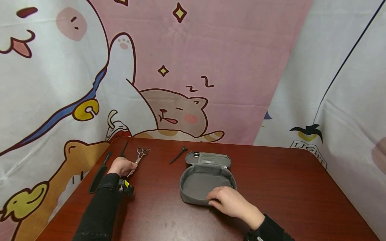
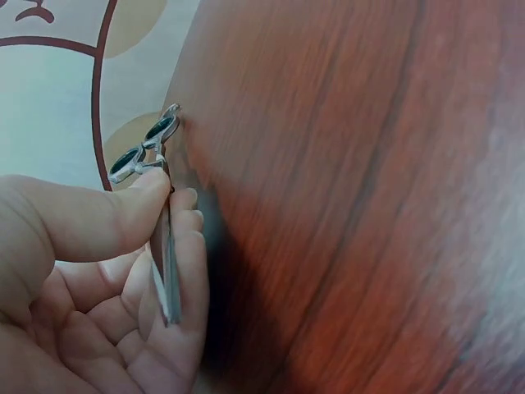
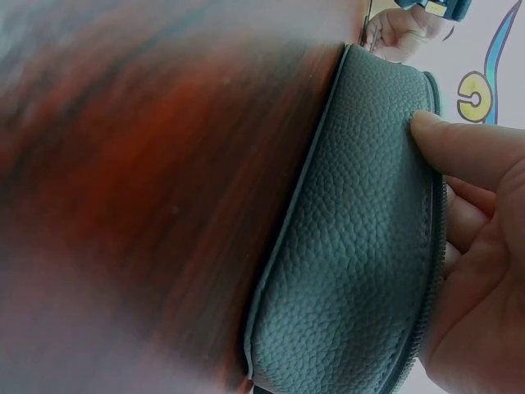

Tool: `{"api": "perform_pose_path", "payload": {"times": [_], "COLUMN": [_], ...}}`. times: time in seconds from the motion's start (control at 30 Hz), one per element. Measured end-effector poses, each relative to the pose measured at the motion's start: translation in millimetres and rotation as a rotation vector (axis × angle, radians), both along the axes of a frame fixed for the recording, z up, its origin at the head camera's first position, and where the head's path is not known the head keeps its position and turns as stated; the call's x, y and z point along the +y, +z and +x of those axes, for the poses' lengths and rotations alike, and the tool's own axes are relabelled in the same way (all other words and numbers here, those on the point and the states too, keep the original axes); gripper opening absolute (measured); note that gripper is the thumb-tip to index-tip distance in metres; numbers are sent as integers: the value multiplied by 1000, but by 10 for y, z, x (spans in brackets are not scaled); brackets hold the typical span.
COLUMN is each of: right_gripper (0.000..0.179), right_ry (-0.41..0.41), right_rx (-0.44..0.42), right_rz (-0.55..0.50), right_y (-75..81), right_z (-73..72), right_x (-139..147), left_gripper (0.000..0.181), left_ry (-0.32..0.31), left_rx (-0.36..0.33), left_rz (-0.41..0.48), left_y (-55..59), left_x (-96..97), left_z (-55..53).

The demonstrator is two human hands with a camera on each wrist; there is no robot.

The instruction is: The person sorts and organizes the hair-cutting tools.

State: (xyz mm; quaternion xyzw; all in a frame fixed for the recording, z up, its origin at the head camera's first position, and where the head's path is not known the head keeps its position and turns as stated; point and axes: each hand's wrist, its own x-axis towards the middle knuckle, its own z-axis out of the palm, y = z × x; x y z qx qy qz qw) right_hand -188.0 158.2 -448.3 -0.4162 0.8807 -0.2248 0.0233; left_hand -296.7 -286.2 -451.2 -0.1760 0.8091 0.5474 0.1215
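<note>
Left hand [image 1: 122, 166]: Left of center in the head view, its thumb and fingers were clamped on the scissors [image 1: 141, 154].
Scissors' close-up: The left-wrist view showed what the head view hid: the thumb pressed one side of the metal, the fingers backed the other, and the slim blades lay together over the palm. The finger loops, dark inside, pointed to the top of that frame.
Right hand [image 1: 230, 202]: Below center in the head view, it gripped the near right wall of the case [image 1: 193, 199].
Case: It sat open at the center of the lower half, its lid [image 1: 212, 158] laid back behind it.
Case's close-up: Only the right-wrist view caught the pebbled grain of the outer wall and the zipper teeth [image 3: 435, 271] along the rim, with the thumb on the outside and the other fingers bent behind the edge, partly hidden.
Comb [image 1: 99, 175]: Dark, it lay just left of the left hand, seen in the head view alone.
Clip [image 1: 178, 155]: Black and narrow, it rested between scissors and case.
Table [image 1: 286, 187]: Red-brown wood spanned the lower frame.
Backdrop [image 1: 229, 60]: Cartoon animals covered the cloth behind.
</note>
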Motion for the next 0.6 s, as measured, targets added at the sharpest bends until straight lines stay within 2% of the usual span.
{"api": "perform_pose_path", "payload": {"times": [0.1, 0.23, 0.4, 0.6], "right_gripper": [12, 12, 13, 33], "right_ry": [0, -1, -1, -53], "right_rx": [-10, -12, 6, 90], "right_rz": [-3, -1, -8, -79], "right_y": [7, 3, -3, 48], "right_z": [1, -2, 3, 3], "right_x": [-2, -6, -8, -6], "left_gripper": [17, 21, 27, 26], "left_ry": [-6, -37, -85, -73], "left_rx": [18, 56, 126, 207], "left_rz": [-5, 38, 87, 106], "left_y": [-34, -67, -43, 17], "left_x": [39, 112, 275, 511], "left_z": [11, 33, 65, 75]}}
